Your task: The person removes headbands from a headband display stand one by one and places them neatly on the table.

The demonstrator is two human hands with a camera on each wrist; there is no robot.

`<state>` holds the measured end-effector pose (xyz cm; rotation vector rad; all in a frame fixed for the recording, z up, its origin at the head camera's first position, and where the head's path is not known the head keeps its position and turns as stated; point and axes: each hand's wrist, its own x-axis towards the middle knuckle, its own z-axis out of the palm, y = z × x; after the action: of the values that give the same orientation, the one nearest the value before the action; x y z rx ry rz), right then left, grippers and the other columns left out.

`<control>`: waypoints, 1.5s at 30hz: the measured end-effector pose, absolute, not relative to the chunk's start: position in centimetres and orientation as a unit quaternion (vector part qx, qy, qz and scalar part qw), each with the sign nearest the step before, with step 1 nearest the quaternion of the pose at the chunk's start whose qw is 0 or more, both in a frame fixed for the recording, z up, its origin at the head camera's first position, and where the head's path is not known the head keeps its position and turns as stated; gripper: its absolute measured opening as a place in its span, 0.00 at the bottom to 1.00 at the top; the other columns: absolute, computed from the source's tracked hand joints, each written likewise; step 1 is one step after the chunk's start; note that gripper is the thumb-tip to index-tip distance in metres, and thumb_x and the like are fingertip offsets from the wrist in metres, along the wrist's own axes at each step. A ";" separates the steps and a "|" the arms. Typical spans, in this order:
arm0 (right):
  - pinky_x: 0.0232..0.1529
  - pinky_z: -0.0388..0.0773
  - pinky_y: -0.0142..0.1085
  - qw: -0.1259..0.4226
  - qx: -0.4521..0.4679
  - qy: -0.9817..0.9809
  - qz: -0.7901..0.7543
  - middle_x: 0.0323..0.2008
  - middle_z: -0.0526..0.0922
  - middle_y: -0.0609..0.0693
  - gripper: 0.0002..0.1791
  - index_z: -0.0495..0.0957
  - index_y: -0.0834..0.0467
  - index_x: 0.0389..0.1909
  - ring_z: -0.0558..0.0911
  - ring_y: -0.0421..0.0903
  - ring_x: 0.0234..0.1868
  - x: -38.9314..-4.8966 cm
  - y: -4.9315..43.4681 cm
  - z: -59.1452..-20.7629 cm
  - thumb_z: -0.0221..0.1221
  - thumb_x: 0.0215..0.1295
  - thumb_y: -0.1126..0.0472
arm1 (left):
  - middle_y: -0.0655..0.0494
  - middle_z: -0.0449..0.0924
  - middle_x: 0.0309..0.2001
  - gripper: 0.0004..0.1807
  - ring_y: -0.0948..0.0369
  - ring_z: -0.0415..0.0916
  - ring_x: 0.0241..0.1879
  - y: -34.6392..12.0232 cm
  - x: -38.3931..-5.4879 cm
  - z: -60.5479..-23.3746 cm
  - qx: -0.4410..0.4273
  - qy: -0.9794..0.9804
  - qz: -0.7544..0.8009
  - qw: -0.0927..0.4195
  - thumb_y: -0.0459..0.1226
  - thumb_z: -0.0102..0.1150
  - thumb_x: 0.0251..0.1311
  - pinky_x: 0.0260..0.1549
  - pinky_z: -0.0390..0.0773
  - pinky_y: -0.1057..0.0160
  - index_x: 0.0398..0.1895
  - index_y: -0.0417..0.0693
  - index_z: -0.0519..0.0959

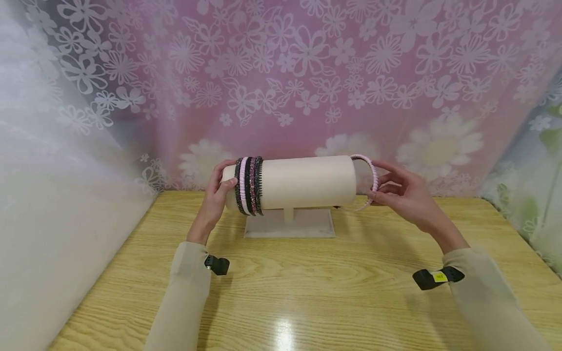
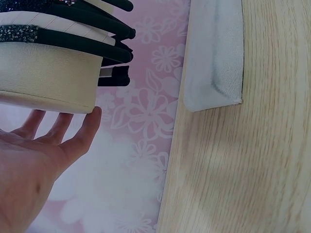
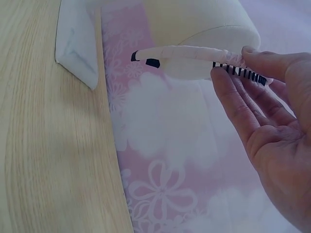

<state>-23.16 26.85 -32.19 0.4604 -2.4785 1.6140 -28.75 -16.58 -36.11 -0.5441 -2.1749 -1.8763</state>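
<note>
My right hand [image 1: 407, 199] pinches the pink band [image 1: 374, 176] at the right end of the roll [image 1: 307, 183], my left hand [image 1: 214, 196] grips the other end, and if the band tilts, its teeth [image 3: 263, 80] may scratch the roll.

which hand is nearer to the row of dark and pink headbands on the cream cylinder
Left. The left hand holds the cream cylinder right beside the headbands; the right hand is beyond the opposite end, pinching a separate pale pink wrapped headband.
</note>
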 end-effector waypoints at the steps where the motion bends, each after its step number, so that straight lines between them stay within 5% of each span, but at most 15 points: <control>1: 0.40 0.87 0.38 0.076 0.152 -0.826 0.537 0.45 0.78 0.46 0.38 0.66 0.50 0.76 0.86 0.40 0.40 -23.1 26.9 -32.3 0.65 0.66 0.70 | 0.50 0.71 0.64 0.29 0.56 0.75 0.51 -16.6 -28.7 -36.1 -0.185 -0.739 -0.639 0.109 0.43 0.47 0.71 0.44 0.79 0.63 0.75 0.57 0.63; 17: 0.38 0.86 0.34 0.097 0.168 -0.841 0.505 0.46 0.79 0.48 0.40 0.64 0.50 0.77 0.85 0.37 0.40 -22.3 28.8 -32.8 0.66 0.65 0.68 | 0.51 0.72 0.64 0.27 0.56 0.75 0.52 -16.5 -28.9 -36.0 -0.189 -0.729 -0.648 0.113 0.41 0.46 0.71 0.45 0.79 0.63 0.73 0.59 0.65; 45: 0.37 0.83 0.28 0.127 0.105 -0.876 0.453 0.42 0.84 0.34 0.37 0.70 0.51 0.72 0.84 0.31 0.39 -20.4 31.8 -34.1 0.70 0.62 0.65 | 0.49 0.70 0.65 0.27 0.56 0.74 0.52 -16.7 -28.9 -36.3 -0.187 -0.736 -0.641 0.113 0.42 0.46 0.72 0.45 0.78 0.63 0.73 0.60 0.65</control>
<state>-20.45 31.80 -34.06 0.3056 -2.5502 1.3202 -28.92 -16.68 -36.33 -0.5474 -2.1594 -1.8811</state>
